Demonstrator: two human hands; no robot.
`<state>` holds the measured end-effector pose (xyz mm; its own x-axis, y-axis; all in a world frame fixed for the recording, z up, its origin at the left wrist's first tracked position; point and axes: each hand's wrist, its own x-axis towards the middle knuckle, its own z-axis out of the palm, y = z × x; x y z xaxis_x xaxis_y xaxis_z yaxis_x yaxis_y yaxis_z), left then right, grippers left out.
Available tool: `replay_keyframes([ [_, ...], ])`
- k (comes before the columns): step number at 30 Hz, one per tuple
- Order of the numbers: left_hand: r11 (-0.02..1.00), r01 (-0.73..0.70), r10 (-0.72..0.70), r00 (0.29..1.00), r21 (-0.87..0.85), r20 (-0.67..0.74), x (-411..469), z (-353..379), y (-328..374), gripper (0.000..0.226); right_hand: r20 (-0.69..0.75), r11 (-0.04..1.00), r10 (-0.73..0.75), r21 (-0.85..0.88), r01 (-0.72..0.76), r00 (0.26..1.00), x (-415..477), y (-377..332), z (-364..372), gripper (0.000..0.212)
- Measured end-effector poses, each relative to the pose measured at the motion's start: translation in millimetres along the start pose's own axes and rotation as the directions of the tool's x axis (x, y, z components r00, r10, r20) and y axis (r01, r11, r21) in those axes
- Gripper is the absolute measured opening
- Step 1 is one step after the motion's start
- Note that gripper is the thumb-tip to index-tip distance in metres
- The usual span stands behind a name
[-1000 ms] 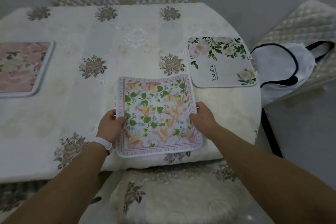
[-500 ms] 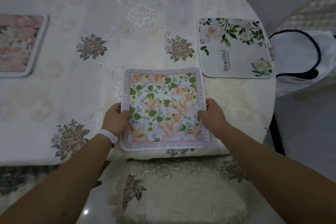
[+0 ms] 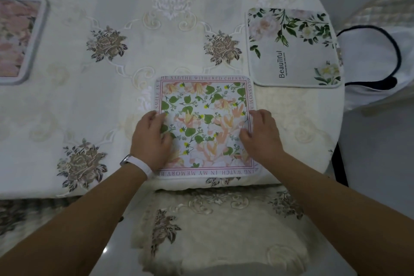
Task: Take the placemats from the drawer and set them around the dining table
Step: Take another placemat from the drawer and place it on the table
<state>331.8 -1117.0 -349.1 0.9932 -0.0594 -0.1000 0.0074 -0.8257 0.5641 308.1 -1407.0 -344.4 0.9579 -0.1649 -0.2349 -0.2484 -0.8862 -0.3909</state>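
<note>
Both forearms reach forward; the left hand [image 3: 151, 139] and right hand [image 3: 261, 135] lie palm-down, fingers loosely spread, gripping nothing, on the floral placemat [image 3: 205, 125] at the dining table's [image 3: 89, 101] near edge.

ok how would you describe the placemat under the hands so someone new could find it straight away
On the dining table, look at the near edge, just above the chair seat. The placemat there lies under the left hand and right hand. Unlike its neighbours, it has a pink border of capital lettering.
</note>
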Motion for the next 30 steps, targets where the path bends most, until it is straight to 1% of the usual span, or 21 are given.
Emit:
replay_keyframes([
  [1,0.993,-0.111,0.108,0.993,0.048,0.046,-1.1,6.2,1.1,0.054,0.031,0.995,-0.086,-0.051,0.088,0.996,0.0,-0.8,5.0,0.054],
  [2,0.977,-0.195,0.187,0.977,0.083,0.101,-0.8,13.2,1.5,0.055,0.068,0.983,-0.152,-0.089,0.158,0.986,0.4,-2.2,10.3,0.056],
  [3,0.961,-0.253,0.233,0.959,0.115,0.162,0.6,20.2,2.8,0.056,0.099,0.971,-0.193,-0.124,0.205,0.976,2.2,-2.7,16.9,0.059],
  [5,0.935,-0.291,0.235,0.936,0.201,0.261,4.8,31.6,5.4,0.060,0.140,0.953,-0.209,-0.195,0.234,0.968,6.9,-6.1,25.9,0.064],
  [6,0.924,-0.294,0.223,0.934,0.244,0.279,8.3,36.1,6.1,0.061,0.151,0.945,-0.209,-0.224,0.239,0.966,10.1,-8.2,29.2,0.066],
  [9,0.886,-0.336,0.244,0.924,0.321,0.295,25.2,42.7,9.8,0.063,0.183,0.918,-0.245,-0.273,0.289,0.952,23.3,-17.6,34.3,0.072],
  [15,0.835,-0.409,0.288,0.895,0.368,0.341,81.6,47.9,20.2,0.060,0.244,0.838,-0.369,-0.330,0.435,0.897,68.3,-41.7,39.9,0.076],
  [17,0.826,-0.418,0.299,0.893,0.377,0.336,102.6,48.7,22.4,0.061,0.250,0.823,-0.406,-0.319,0.470,0.879,84.9,-51.2,41.2,0.078],
  [20,0.838,-0.382,0.273,0.911,0.389,0.308,130.1,45.8,20.6,0.060,0.217,0.822,-0.428,-0.310,0.478,0.877,112.4,-63.8,42.9,0.076],
  [25,0.848,-0.350,0.246,0.925,0.398,0.289,142.2,43.5,16.0,0.061,0.211,0.812,-0.449,-0.309,0.495,0.868,137.7,-65.0,38.7,0.074],
  [28,0.845,-0.331,0.228,0.934,0.421,0.276,142.2,41.9,15.4,0.064,0.171,0.850,-0.389,-0.311,0.424,0.905,146.4,-58.3,33.7,0.072],
  [30,0.858,-0.284,0.188,0.949,0.429,0.252,140.1,39.9,12.6,0.068,0.143,0.880,-0.325,-0.317,0.354,0.935,149.1,-47.7,27.9,0.073],
])
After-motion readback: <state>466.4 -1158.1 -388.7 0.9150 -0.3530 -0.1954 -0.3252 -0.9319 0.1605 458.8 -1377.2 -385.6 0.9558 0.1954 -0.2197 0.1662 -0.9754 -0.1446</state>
